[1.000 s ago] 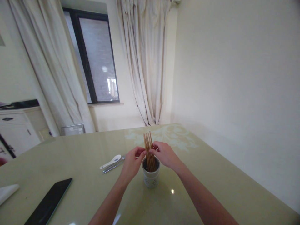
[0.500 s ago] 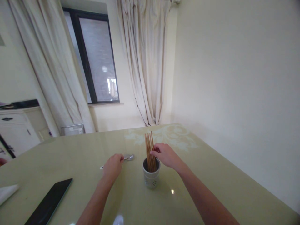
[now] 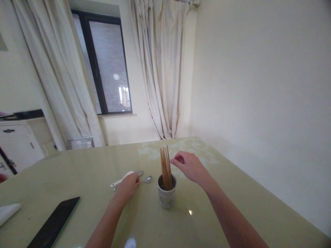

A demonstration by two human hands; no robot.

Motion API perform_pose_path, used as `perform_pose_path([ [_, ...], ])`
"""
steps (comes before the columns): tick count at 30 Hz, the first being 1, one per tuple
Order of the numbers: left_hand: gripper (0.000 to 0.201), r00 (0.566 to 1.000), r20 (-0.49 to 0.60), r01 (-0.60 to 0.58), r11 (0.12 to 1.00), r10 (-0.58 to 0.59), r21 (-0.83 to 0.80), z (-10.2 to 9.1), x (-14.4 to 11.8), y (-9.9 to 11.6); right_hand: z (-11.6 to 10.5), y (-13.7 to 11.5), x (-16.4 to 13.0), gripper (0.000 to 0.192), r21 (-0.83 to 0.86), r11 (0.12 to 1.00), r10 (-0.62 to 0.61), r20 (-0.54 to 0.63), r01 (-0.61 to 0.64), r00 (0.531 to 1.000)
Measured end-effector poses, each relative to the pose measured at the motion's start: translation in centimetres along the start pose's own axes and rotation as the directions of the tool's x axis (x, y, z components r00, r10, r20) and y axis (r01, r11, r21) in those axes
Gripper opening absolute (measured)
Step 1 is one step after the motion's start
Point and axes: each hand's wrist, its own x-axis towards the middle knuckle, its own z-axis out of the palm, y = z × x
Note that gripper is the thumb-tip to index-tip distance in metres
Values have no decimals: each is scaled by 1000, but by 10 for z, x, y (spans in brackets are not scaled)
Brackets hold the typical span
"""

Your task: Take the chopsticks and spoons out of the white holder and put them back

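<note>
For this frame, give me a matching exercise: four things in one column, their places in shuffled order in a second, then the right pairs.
Things:
1. brown wooden chopsticks
2. flat black tablet
3. left hand
4. right hand

Places:
A. raised beside the chopstick tops, to their right
B. on the metal spoons lying on the glossy green table
C. upright in the white perforated holder
D. flat near the table's left front edge

Pairs: 1-C, 2-D, 3-B, 4-A
</note>
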Motion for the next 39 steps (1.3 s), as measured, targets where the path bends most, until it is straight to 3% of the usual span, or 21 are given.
perform_pose_path([
  [4,13,999,-3,-44,998,44,-35,-9,2,0,-10,-8,-3,21,52,998,-41,-101,47,994],
  [7,15,992,-92,-105,980,91,-169,-36,-3,10,-11,-18,-6,17,143,984,-83,-170,108,982],
  [9,20,965,-210,-233,877,156,-419,-59,-13,26,-10,-26,-9,20,253,954,-114,-198,163,974],
  [11,24,926,-315,-368,685,209,-629,-80,-28,48,-8,-34,-11,30,376,902,-146,-194,211,970],
  [14,20,878,-384,-478,525,285,-704,-97,-52,82,-6,-41,-15,20,474,839,-201,-186,267,962],
  [17,17,853,-387,-520,498,351,-694,-99,-60,96,-6,-42,-16,14,475,818,-234,-239,324,942],
  [19,23,857,-374,-514,536,355,-669,-95,-53,87,-9,-38,-14,15,472,817,-224,-268,330,937],
  [21,27,885,-363,-461,668,293,-584,-88,-39,65,-11,-32,-12,15,465,825,-201,-291,322,935],
  [23,22,912,-357,-335,865,199,-373,-79,-24,36,-13,-27,-9,16,433,841,-195,-315,323,929],
  [25,22,947,-298,-165,976,117,-140,-68,-12,9,-12,-24,-7,15,381,864,-209,-321,328,924],
  [27,25,978,-205,-46,999,46,1,-57,-5,-11,-8,-22,-5,15,340,886,-225,-281,316,933],
  [30,25,994,-105,14,996,-5,84,-39,-2,-26,5,-23,-5,14,318,910,-226,-154,265,962],
  [34,25,998,-56,30,991,-22,128,-22,-1,-27,26,-25,-7,14,293,930,-225,-17,220,974],
  [39,29,999,-31,23,991,-19,135,-13,0,-24,40,-22,-9,9,207,961,-197,49,183,979],
])
